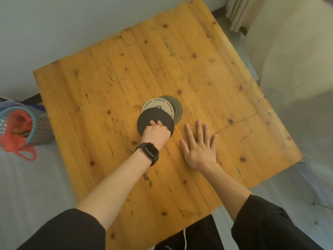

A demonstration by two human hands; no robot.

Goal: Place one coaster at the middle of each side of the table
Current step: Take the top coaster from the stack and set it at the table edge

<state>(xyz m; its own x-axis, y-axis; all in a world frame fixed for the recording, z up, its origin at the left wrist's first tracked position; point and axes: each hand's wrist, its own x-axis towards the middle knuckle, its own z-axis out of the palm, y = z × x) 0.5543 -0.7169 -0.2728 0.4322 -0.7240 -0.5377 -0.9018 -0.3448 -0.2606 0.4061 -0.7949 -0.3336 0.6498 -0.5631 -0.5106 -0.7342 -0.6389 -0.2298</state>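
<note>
Three round coasters overlap near the middle of the wooden table (108, 73). On top lies a black coaster (153, 117). Under it is a beige coaster (158, 103) with printed text, and a dark green coaster (177, 107) sticks out to the right. My left hand (155, 134), with a black watch on the wrist, rests on the black coaster, fingertips curled and pressing on its near part. My right hand (200, 147) lies flat on the bare wood just right of the stack, fingers spread, holding nothing.
A mesh basket (38, 127) with a teal rim and a red net bag (18, 139) stands on the floor off the table's left edge. A curtain (239, 13) hangs at the far right. A crack (239, 121) runs through the wood at the right.
</note>
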